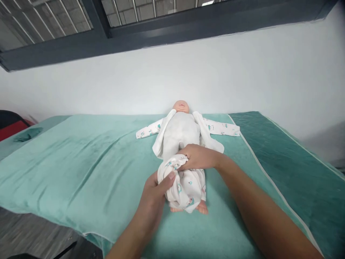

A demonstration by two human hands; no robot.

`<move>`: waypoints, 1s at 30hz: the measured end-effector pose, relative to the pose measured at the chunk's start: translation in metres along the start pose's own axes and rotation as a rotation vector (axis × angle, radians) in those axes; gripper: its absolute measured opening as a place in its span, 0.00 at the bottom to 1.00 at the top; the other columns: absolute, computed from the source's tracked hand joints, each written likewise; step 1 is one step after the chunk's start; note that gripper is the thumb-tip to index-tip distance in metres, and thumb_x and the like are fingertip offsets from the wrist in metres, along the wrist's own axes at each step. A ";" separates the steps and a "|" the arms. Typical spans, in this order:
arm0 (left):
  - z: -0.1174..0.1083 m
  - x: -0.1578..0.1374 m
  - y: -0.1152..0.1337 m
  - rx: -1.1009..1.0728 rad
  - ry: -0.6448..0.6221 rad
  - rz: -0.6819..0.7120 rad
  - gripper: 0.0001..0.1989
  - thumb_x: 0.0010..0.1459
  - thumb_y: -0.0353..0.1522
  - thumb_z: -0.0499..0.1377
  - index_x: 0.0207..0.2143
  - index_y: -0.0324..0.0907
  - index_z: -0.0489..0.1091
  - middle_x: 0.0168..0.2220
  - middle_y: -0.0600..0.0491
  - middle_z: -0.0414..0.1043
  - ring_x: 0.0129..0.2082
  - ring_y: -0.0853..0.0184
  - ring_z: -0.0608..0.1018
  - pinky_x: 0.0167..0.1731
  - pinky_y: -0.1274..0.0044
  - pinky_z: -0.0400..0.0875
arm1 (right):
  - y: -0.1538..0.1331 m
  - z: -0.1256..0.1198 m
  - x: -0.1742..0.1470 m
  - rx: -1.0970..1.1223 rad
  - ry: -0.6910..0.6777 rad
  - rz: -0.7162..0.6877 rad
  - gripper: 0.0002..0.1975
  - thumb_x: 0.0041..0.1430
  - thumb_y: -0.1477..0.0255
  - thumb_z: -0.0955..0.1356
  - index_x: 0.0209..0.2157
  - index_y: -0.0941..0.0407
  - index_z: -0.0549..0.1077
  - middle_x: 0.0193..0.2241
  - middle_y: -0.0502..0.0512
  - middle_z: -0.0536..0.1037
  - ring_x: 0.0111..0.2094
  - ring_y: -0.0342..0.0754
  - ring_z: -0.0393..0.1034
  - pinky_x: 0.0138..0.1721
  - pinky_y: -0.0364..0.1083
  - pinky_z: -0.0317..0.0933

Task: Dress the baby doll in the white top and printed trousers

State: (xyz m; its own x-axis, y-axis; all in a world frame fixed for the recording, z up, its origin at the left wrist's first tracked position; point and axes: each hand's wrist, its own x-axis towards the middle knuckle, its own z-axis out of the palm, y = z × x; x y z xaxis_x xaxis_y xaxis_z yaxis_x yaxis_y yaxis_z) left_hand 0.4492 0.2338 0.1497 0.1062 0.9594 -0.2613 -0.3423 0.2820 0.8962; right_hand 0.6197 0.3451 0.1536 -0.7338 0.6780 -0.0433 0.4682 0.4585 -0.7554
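A baby doll lies on its back, its head by the wall and its feet toward me. It wears a white undergarment, and under its arms lies an opened white jacket with patterned sleeves stretched out sideways. Around the lower legs sit bunched white patterned baby pants, with the doll's feet showing below. My left hand grips the left side of the bunched fabric, thumb on top. My right hand is closed at the upper edge of the pants, over the doll's leg; its fingertips are hidden by cloth.
A teal blanket covers the bed, with a darker teal strip along the right. Behind it rises a white wall below a dark window frame. A red and black object stands at the far left.
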 end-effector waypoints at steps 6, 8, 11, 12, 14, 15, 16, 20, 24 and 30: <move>0.017 -0.032 -0.019 -0.105 0.138 -0.033 0.20 0.52 0.42 0.66 0.42 0.36 0.78 0.37 0.44 0.80 0.35 0.57 0.79 0.34 0.72 0.70 | 0.003 0.003 0.000 -0.114 -0.072 -0.042 0.14 0.53 0.60 0.70 0.26 0.57 0.76 0.26 0.50 0.77 0.29 0.46 0.68 0.30 0.43 0.55; 0.021 -0.036 -0.030 -0.172 0.211 -0.035 0.24 0.49 0.41 0.68 0.46 0.36 0.77 0.40 0.42 0.80 0.38 0.54 0.80 0.37 0.70 0.72 | 0.006 0.004 0.002 -0.157 -0.083 -0.016 0.11 0.51 0.62 0.71 0.26 0.57 0.76 0.27 0.50 0.77 0.30 0.46 0.68 0.30 0.43 0.55; 0.026 -0.040 -0.048 -0.246 0.273 -0.042 0.29 0.45 0.40 0.71 0.50 0.39 0.76 0.44 0.41 0.80 0.40 0.52 0.81 0.41 0.68 0.73 | 0.008 0.006 0.003 -0.214 -0.106 -0.015 0.08 0.49 0.66 0.72 0.28 0.56 0.78 0.30 0.51 0.79 0.31 0.46 0.69 0.31 0.42 0.55; 0.028 -0.042 -0.054 -0.262 0.279 -0.047 0.29 0.45 0.40 0.71 0.50 0.40 0.76 0.44 0.41 0.79 0.41 0.53 0.81 0.41 0.68 0.73 | 0.008 0.006 0.002 -0.225 -0.119 -0.022 0.08 0.49 0.66 0.72 0.28 0.56 0.78 0.30 0.51 0.80 0.31 0.46 0.69 0.30 0.42 0.55; 0.031 -0.046 -0.065 -0.287 0.291 -0.050 0.29 0.46 0.42 0.70 0.50 0.42 0.76 0.45 0.42 0.79 0.41 0.53 0.81 0.41 0.69 0.74 | 0.008 0.007 0.002 -0.246 -0.139 -0.035 0.08 0.49 0.65 0.72 0.28 0.56 0.79 0.29 0.50 0.80 0.30 0.45 0.69 0.29 0.42 0.54; 0.031 -0.049 -0.070 -0.296 0.307 -0.049 0.28 0.46 0.43 0.70 0.50 0.43 0.76 0.45 0.43 0.79 0.41 0.54 0.81 0.40 0.69 0.74 | 0.007 0.007 0.001 -0.258 -0.151 -0.035 0.09 0.49 0.65 0.72 0.28 0.56 0.79 0.28 0.50 0.80 0.29 0.44 0.68 0.28 0.42 0.53; 0.031 -0.051 -0.076 -0.299 0.332 -0.043 0.27 0.46 0.44 0.70 0.48 0.44 0.76 0.43 0.44 0.79 0.40 0.56 0.81 0.38 0.70 0.74 | 0.006 0.007 0.001 -0.274 -0.163 -0.032 0.09 0.49 0.64 0.72 0.27 0.56 0.79 0.26 0.50 0.79 0.28 0.44 0.68 0.28 0.42 0.52; 0.015 -0.061 -0.099 -0.216 0.471 0.031 0.19 0.43 0.45 0.71 0.34 0.44 0.76 0.28 0.53 0.75 0.30 0.65 0.76 0.33 0.76 0.70 | 0.002 0.008 0.001 -0.342 -0.197 -0.014 0.08 0.48 0.66 0.71 0.27 0.55 0.79 0.26 0.50 0.79 0.27 0.44 0.68 0.26 0.42 0.52; -0.012 -0.059 -0.103 -0.004 0.559 0.100 0.21 0.44 0.49 0.69 0.28 0.43 0.71 0.21 0.58 0.65 0.24 0.71 0.68 0.26 0.79 0.64 | -0.001 0.012 0.002 -0.421 -0.185 0.015 0.08 0.48 0.65 0.70 0.24 0.54 0.77 0.23 0.50 0.77 0.24 0.44 0.65 0.24 0.43 0.49; -0.033 -0.039 -0.076 0.148 0.504 0.106 0.24 0.45 0.51 0.67 0.29 0.42 0.67 0.24 0.57 0.68 0.22 0.71 0.68 0.22 0.80 0.64 | -0.002 0.018 0.002 -0.444 -0.137 0.026 0.13 0.50 0.59 0.69 0.22 0.53 0.74 0.22 0.50 0.74 0.25 0.44 0.64 0.26 0.44 0.49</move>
State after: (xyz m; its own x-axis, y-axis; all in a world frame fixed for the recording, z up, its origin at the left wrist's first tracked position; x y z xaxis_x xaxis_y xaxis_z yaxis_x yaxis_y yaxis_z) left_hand 0.4405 0.1752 0.0801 -0.3962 0.8764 -0.2738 -0.1875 0.2147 0.9585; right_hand 0.6088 0.3353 0.1434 -0.7633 0.6241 -0.1669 0.6308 0.6645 -0.4007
